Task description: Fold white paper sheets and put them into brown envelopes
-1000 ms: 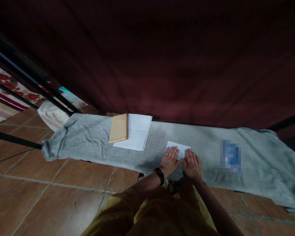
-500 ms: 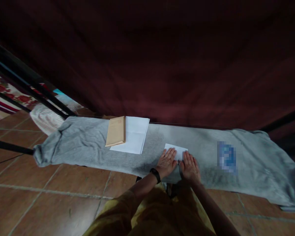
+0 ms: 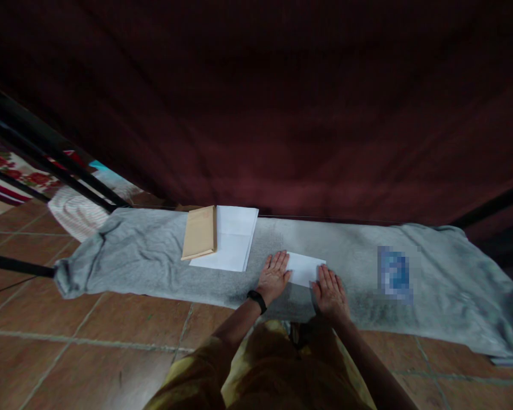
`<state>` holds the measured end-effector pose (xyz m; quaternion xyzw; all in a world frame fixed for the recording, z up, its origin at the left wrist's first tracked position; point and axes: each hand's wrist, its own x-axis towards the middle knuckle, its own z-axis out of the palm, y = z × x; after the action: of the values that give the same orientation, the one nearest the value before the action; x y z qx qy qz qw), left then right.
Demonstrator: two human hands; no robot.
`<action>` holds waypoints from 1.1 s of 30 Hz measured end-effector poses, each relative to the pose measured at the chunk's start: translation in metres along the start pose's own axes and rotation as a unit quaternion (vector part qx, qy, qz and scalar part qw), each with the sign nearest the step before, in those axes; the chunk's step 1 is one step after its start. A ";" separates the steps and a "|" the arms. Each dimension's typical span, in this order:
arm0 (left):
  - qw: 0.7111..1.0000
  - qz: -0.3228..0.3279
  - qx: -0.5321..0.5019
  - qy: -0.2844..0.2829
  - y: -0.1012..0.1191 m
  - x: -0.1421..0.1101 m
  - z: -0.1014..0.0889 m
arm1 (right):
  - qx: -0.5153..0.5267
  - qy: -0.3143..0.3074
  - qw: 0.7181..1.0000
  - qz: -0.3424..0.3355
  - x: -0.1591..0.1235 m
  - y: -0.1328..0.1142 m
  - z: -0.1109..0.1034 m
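A small white sheet of paper (image 3: 303,269), apparently folded, lies flat on the grey cloth (image 3: 277,233). My left hand (image 3: 274,277), with a black band on the wrist, rests flat at the paper's left edge, its fingers stretched out. At the opposite edge lies my right hand (image 3: 331,290), palm down and fingers extended, covering the paper's right end. To the left, several larger white sheets (image 3: 235,239) sit in a stack, partly covered by a brown envelope-like packet (image 3: 199,232).
The cloth drapes over a long narrow bench. A blurred blue patch (image 3: 394,273) shows on it at the right. Behind hangs a dark red curtain (image 3: 256,142). Black metal bars (image 3: 19,265) stand at the left, near a striped white cloth (image 3: 79,208) on the tiled floor (image 3: 128,324).
My left hand has slid left across the small paper to its left edge, uncovering its middle. My right hand stays at the right edge. The view has shifted slightly.
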<state>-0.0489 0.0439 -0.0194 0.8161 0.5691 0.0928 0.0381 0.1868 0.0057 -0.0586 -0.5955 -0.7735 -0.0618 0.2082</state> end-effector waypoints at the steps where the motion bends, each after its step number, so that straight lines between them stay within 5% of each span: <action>1: 1.000 -0.002 0.006 0.000 -0.001 -0.002 -0.001 | 0.000 -0.002 1.000 -0.001 0.000 0.000 0.000; 16: 0.998 0.012 0.058 -0.014 0.012 -0.001 -0.004 | 0.010 -0.004 1.000 -0.022 -0.003 -0.035 0.002; 33: 0.971 -0.131 -0.187 0.074 0.027 -0.010 0.011 | -0.009 0.008 1.000 0.027 -0.013 -0.016 -0.005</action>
<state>-0.0254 0.0254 -0.0271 0.7037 0.6450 0.2515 0.1594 0.1754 -0.0123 -0.0572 -0.6175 -0.7550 -0.0676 0.2102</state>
